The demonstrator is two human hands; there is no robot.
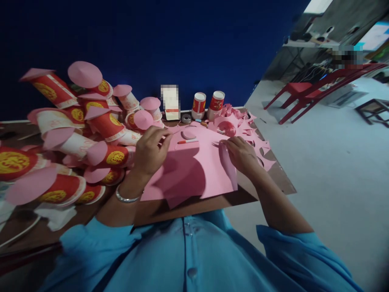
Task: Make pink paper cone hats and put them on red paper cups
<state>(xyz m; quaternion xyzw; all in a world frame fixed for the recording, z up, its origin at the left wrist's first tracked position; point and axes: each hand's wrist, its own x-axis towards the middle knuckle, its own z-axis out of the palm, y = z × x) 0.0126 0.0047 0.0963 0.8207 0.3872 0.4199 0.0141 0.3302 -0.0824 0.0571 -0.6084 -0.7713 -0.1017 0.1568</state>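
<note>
A large pink paper sheet (212,166) lies over the front of the table, with its right side bent up. My left hand (152,152) is closed in a pinch at the sheet's upper left edge. My right hand (243,156) has its fingers closed at the upper right edge, where the paper curls; the fingertips are partly hidden. Between the hands, a red-and-white pen (187,141) rests on the sheet. Just behind the pen is a small round pink piece (189,134). Another pink sheet (174,200) shows underneath at the front.
Many red-and-white paper cups (114,156) with pink cone tops are heaped at left. Two upright cup stacks (199,103) and a grey tape roll (186,118) stand at the back. Pink paper scraps (240,121) pile up at right. Beyond the table is a red chair (313,95).
</note>
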